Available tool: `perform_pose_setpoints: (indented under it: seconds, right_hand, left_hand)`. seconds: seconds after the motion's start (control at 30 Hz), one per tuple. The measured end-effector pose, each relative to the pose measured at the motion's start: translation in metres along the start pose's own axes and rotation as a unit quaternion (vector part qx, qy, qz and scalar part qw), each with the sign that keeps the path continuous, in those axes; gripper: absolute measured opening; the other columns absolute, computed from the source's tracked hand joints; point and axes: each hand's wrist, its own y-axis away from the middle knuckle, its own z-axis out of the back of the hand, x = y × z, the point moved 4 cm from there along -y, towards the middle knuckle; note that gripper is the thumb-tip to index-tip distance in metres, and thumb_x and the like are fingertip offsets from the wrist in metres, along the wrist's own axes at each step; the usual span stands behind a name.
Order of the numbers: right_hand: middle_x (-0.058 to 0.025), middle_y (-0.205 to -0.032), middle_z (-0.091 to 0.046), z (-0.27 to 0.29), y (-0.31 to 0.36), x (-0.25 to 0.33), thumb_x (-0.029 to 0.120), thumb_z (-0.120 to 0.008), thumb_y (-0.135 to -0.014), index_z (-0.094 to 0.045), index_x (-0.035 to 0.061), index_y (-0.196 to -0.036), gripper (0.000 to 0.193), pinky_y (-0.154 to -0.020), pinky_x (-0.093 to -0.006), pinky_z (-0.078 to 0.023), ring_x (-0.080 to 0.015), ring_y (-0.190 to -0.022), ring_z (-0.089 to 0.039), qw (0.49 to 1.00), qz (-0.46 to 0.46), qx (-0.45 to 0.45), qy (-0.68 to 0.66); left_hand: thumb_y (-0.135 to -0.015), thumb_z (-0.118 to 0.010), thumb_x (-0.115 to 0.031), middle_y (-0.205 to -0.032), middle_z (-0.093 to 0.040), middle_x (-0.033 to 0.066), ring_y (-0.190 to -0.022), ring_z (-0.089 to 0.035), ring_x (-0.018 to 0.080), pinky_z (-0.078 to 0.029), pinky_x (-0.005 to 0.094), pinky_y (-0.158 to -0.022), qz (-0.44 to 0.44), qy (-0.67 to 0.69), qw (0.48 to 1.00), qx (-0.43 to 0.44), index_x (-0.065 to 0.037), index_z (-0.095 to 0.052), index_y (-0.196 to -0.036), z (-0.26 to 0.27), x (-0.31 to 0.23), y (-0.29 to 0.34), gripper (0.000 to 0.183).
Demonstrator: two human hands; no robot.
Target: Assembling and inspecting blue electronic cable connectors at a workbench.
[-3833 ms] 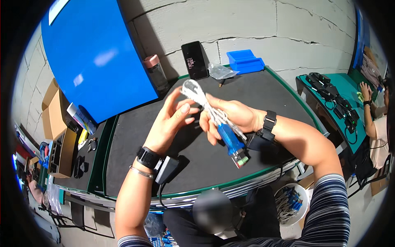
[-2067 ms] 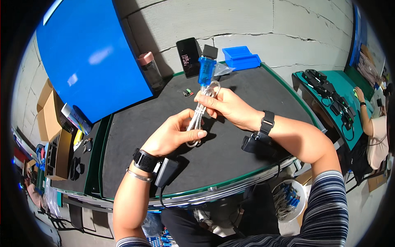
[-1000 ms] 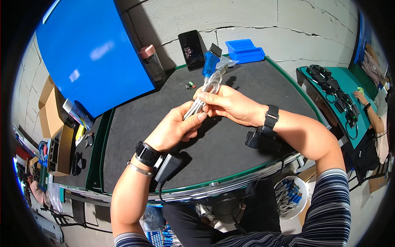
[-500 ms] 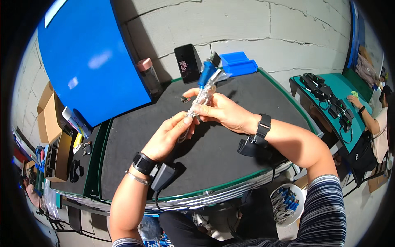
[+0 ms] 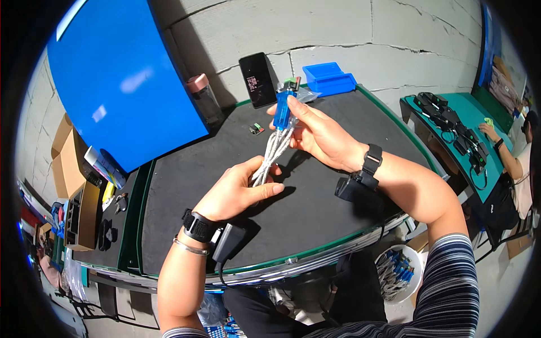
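Observation:
My right hand (image 5: 316, 132) pinches a blue cable connector (image 5: 282, 115) between thumb and fingers, plug end pointing away from me. A silvery braided cable (image 5: 273, 147), folded into a loose bundle, hangs from it toward my left hand (image 5: 228, 191). That hand's fingers are curled round the lower part of the bundle, with the thumb stretched out to the right. Something small with green on it (image 5: 292, 81) shows at the connector's far tip; I cannot tell whether it is attached. On the dark mat, beyond my left hand, lies a small green terminal block (image 5: 256, 128).
A black phone (image 5: 257, 80) leans at the back, beside a pink-lidded bottle (image 5: 205, 98) and a blue bin (image 5: 328, 80). A large blue panel (image 5: 124, 84) stands left. Below right, a white bucket (image 5: 418, 270) holds several blue-ended cables. A co-worker's hand (image 5: 489, 131) is at the green table (image 5: 451, 107).
My right hand has shifted from the cable up to the blue connector, now upright. My left hand has moved slightly down, away from it, and the bundle is spread between them.

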Motion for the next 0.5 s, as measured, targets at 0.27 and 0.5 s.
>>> perform_pose_setpoints:
  seconds: [0.27, 0.5]
  right_hand:
    - [0.004, -0.103, -0.059, 0.004, -0.002, 0.01, 0.042, -0.058, -0.097, -0.056, 0.0147, -0.127, 0.04, -0.08, -0.0227, -0.04, -0.0054, -0.095, -0.053, 0.993, 0.042, -0.049, 0.102]
    - [0.0022, -0.111, -0.057, 0.011, -0.004, 0.02, 0.031, -0.068, -0.092, -0.058, 0.0131, -0.123, 0.037, -0.087, -0.0249, -0.041, -0.0066, -0.101, -0.053, 0.99, 0.082, -0.043, 0.106]
  left_hand:
    - [-0.09, -0.071, -0.02, -0.074, -0.051, -0.0041, -0.063, -0.049, 0.0052, -0.04, 0.0219, -0.056, 0.018, 0.018, 0.998, -0.065, -0.007, -0.053, -0.096, 0.003, -0.002, -0.001, 0.023]
    - [-0.093, -0.068, -0.024, -0.069, -0.048, -0.0039, -0.058, -0.044, 0.0045, -0.037, 0.0218, -0.052, 0.028, -0.054, 0.991, -0.122, -0.007, -0.052, -0.089, 0.01, 0.005, -0.003, 0.024]
